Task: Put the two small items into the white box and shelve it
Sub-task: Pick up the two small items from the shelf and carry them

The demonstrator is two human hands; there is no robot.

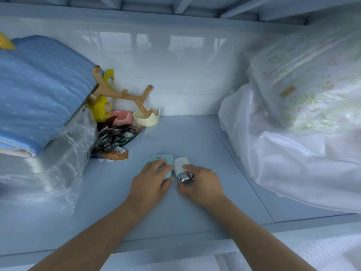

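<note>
Nearest, forearms: both bare and reaching forward from the bottom edge over the front lip of the shelf [185, 137].
Left hand [151, 179]: lies on top of the mint-green item [166, 160], with fingers curled over it and the thumb against its near right side.
Right hand [201, 182]: thumb and fingers pinch the shiny silver end of the white item [180, 164].
Hands together: close side by side, not touching.
Small items: both lie on the pale blue shelf near its middle. The mint-green one is on the left and the white one just beside it on the right.
Left of the hands: a crumpled clear plastic bag [64, 153], with a folded blue quilt [39, 90] resting on it.
Sachets [115, 141]: a loose heap of dark printed packets between the plastic bag and the small items.
Right side: a large white bag [302, 153] of soft bedding, with a floral wrapped bundle [312, 85] lying on top.
Back left corner: a cream cup [145, 119] holds a wooden branched stand [121, 93] that tilts to the left. A pink dish [120, 115] and a yellow packet [106, 94] are beside it.
Farthest: a glossy white tiled wall [175, 65].
</note>
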